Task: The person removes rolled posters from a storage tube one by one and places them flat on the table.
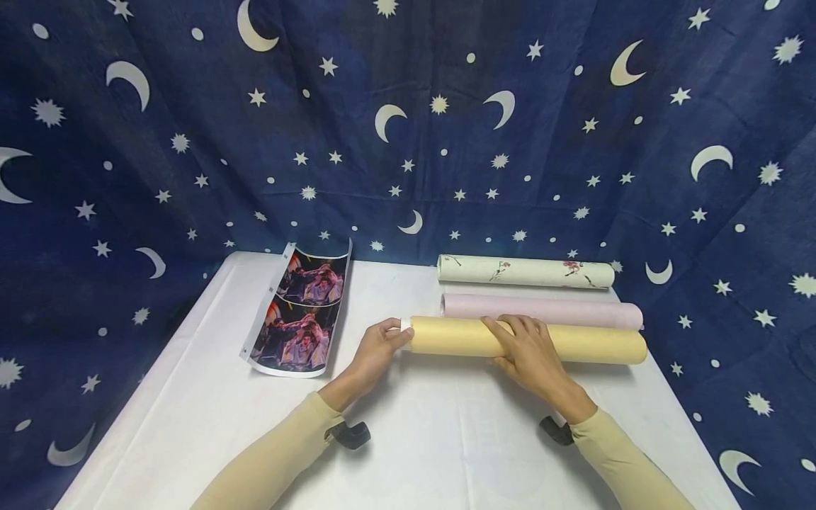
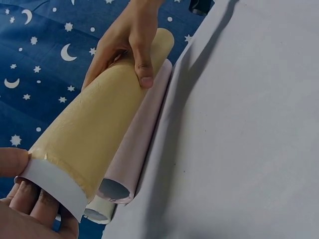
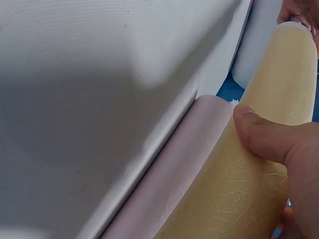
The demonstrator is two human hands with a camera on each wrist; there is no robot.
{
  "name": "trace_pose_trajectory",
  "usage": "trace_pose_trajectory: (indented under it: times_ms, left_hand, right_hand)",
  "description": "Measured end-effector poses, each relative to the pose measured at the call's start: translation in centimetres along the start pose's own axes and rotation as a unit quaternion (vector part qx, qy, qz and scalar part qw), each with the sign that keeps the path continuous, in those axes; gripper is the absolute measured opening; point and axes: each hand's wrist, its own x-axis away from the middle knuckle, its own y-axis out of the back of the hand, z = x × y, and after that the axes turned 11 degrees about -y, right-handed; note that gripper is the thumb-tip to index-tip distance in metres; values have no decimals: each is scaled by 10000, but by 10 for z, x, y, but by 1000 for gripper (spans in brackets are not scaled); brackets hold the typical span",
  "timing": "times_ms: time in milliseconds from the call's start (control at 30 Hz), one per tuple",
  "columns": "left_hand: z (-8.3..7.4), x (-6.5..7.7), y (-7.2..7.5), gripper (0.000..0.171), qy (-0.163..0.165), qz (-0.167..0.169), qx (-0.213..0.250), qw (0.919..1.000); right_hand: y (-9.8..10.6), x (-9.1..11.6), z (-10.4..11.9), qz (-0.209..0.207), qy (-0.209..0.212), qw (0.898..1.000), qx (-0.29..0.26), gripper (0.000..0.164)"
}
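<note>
A yellow roll of wallpaper (image 1: 452, 337) is held crosswise above the table by both hands. At its left end, my left hand (image 1: 376, 348) pinches a white edge (image 2: 55, 184), thumb outside and several fingers inside the tube's mouth. My right hand (image 1: 528, 354) grips the roll around its middle; in the right wrist view its thumb (image 3: 264, 134) lies along the yellow surface. Right behind the yellow roll lies a pale pink roll (image 1: 542, 310), partly hidden by it. Farther back rests a cream roll with a floral print (image 1: 523, 272).
On the left of the white table (image 1: 421, 439) lies a curled glossy sheet (image 1: 299, 319) printed with two pictures, its sides bending upward. A dark blue curtain (image 1: 357, 92) with moons and stars hangs behind and beside the table.
</note>
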Motion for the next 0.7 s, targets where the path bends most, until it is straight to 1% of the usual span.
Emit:
trace_pose_trajectory:
  times_ms: [233, 433, 700]
  left_hand:
    - [-4, 3, 5, 19, -107, -292, -207, 9993]
    - [-6, 6, 11, 18, -144, -377, -234, 9989]
    - [-9, 7, 21, 15, -302, -470, -260, 9981]
  right_hand:
    - [0, 4, -5, -123, -15, 9999, -19, 82]
    - [1, 5, -7, -141, 17, 9999, -25, 83]
    - [4, 4, -12, -202, 34, 9998, -39, 83]
